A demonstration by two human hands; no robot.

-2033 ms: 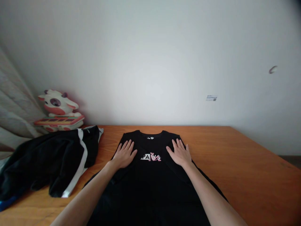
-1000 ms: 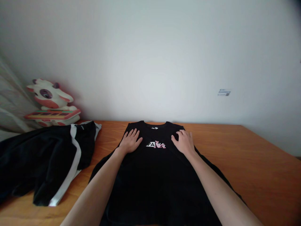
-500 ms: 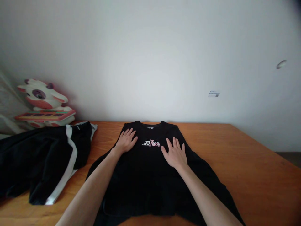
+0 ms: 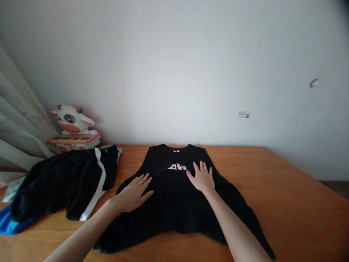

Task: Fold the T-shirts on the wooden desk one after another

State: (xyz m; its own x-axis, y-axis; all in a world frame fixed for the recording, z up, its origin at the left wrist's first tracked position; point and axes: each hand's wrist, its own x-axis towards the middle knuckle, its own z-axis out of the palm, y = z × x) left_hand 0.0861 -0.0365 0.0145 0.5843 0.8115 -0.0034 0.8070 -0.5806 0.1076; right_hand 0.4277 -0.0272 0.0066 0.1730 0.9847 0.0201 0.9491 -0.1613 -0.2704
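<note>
A black long-sleeved top (image 4: 174, 200) lies spread on the wooden table, its collar toward the wall and its sleeves angled down to both sides. Across its chest is a small white and pink print (image 4: 177, 167). My left hand (image 4: 134, 194) rests flat on the left side of the top, near the sleeve, fingers stretched out. To the right of the print, my right hand (image 4: 202, 177) lies on the chest with its fingers spread. Neither hand grips the fabric.
Left of the top lies a heap of black clothing (image 4: 62, 182) with a white stripe, and a blue cloth (image 4: 13, 220) pokes out beneath it. Behind stands a cow-shaped toy keyboard (image 4: 75, 127) beside a curtain (image 4: 19, 123). The wooden table (image 4: 272, 189) meets a white wall (image 4: 174, 72).
My left hand has slid down and left from the shoulder toward the sleeve. The right hand stays on the chest. The camera view has shifted, showing more of the left side.
</note>
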